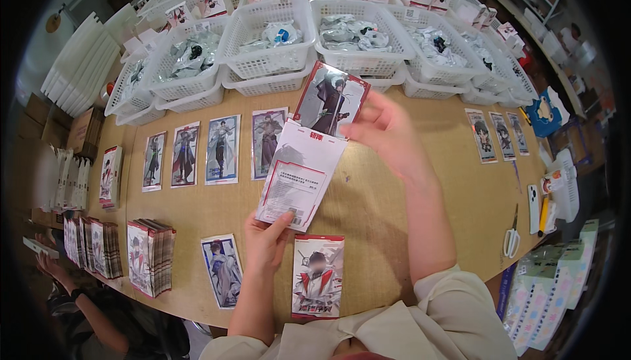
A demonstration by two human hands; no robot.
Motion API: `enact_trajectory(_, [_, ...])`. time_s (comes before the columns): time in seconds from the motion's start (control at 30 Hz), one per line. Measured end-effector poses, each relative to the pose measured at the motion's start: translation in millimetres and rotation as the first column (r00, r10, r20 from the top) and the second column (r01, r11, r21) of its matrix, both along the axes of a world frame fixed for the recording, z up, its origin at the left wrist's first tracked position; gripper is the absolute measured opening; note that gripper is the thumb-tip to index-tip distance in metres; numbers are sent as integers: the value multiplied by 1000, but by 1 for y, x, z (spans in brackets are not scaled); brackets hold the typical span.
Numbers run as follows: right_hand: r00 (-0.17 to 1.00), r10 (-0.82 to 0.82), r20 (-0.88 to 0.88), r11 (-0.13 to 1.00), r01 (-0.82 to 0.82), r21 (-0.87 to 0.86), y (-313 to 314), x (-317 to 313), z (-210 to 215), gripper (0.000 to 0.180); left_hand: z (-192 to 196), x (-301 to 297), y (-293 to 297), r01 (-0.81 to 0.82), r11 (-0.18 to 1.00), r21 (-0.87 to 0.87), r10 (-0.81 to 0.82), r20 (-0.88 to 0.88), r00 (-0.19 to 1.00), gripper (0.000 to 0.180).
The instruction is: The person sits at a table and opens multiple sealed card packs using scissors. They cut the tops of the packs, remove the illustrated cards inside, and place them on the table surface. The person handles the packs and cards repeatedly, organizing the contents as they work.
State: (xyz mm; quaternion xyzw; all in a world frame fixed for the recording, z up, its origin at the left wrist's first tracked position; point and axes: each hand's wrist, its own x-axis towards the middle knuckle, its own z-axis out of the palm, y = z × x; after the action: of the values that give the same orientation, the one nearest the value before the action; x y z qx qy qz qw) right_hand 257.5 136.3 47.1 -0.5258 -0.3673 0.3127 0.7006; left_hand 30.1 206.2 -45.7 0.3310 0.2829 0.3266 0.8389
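Note:
My left hand [266, 238] grips the lower corner of a white flat paper pouch [299, 176] held over the wooden table [388, 189]. My right hand [388, 130] pinches a glossy character card [330, 100] whose lower edge sits at the pouch's open top. On the table below my hands lie a red-and-white printed pouch [318, 276] and a single character card [223, 270].
A row of several character cards [222, 148] lies left of the pouch; more cards [498, 135] lie at the right. White baskets [271, 30] of wrapped items line the far edge. Card stacks [150, 256] stand at the near left. Scissors [512, 236] lie at the right. Another person's arm [72, 291] is at the lower left.

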Motion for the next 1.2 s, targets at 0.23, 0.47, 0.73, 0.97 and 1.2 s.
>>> enact_trajectory(0.23, [999,10,-53,995,-15,-98,7,-22,3,33,4,4,3,-179,645,743,447,-177,877,104])
enact_trajectory(0.47, [990,127,-65,983,-134,-124,18,-51,-6,31,12,-1,4,187,259,948,669,-316,673,100])
enact_trajectory(0.73, [993,57,-101,997,-61,-38,10,-41,4,29,6,0,4,158,206,966,702,-258,664,86])
enact_trajectory(0.97, [997,15,-78,1000,-15,6,6,-33,6,31,7,1,3,159,146,976,690,-215,691,87])
enact_trajectory(1.2, [999,13,-45,1000,-13,6,4,-28,7,31,4,1,4,139,124,982,664,-186,724,86])
